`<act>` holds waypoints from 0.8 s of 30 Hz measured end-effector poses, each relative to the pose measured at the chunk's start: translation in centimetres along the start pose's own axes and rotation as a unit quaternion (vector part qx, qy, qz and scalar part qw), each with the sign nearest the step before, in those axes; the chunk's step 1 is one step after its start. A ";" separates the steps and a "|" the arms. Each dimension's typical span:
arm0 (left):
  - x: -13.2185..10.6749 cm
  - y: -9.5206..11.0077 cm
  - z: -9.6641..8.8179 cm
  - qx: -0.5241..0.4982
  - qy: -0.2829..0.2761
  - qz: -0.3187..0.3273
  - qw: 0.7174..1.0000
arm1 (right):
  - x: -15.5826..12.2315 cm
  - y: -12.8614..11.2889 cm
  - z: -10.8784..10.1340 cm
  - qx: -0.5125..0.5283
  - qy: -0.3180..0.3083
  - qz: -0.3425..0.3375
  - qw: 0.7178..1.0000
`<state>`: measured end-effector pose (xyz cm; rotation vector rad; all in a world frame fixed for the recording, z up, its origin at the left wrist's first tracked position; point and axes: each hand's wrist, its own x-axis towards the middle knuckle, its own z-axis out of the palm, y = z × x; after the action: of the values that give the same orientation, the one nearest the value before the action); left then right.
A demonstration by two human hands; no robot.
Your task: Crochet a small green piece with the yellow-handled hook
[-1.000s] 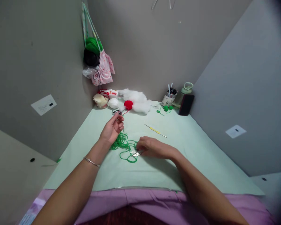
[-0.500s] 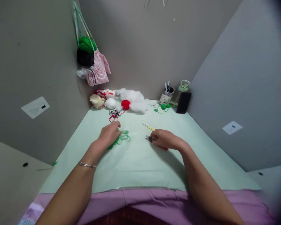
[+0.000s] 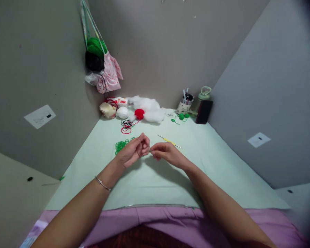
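My left hand (image 3: 134,151) and my right hand (image 3: 164,153) meet over the middle of the pale green table (image 3: 155,179), fingertips almost touching. Both are closed in a pinch, with a short green strand between them that I can barely make out. A loose tangle of green yarn (image 3: 121,144) lies on the table just left of my left hand. A yellow-handled crochet hook (image 3: 169,141) lies just beyond my right hand.
Red and black yarn loops (image 3: 126,126) lie further back. White stuffing (image 3: 148,107), a red ball (image 3: 139,113), a white ball (image 3: 123,112), a cup of tools (image 3: 184,105), a bottle (image 3: 203,98) and a dark phone (image 3: 203,112) line the far wall. A bag (image 3: 103,69) hangs in the corner.
My left hand left the green yarn tangle and rose toward the middle. My right hand came left from beside the crochet hook to meet it. The small scissors are out of sight.
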<state>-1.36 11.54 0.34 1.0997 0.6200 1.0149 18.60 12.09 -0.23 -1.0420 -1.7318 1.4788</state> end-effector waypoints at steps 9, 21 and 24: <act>0.0 -1.5 -1.1 0.277 0.011 0.028 0.960 | -0.1 -0.8 -2.2 0.110 0.107 -0.029 0.988; 0.3 2.6 -9.8 0.482 0.352 0.059 0.801 | -2.7 -2.5 -12.2 0.284 0.345 -0.160 0.880; 0.0 3.6 -10.7 0.454 0.394 0.057 0.797 | -2.4 -1.9 -12.8 0.298 0.358 -0.145 0.873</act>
<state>-11.53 16.49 -0.20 1.5208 1.8835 1.3175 30.43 16.15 3.98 -0.7932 -0.7802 1.1057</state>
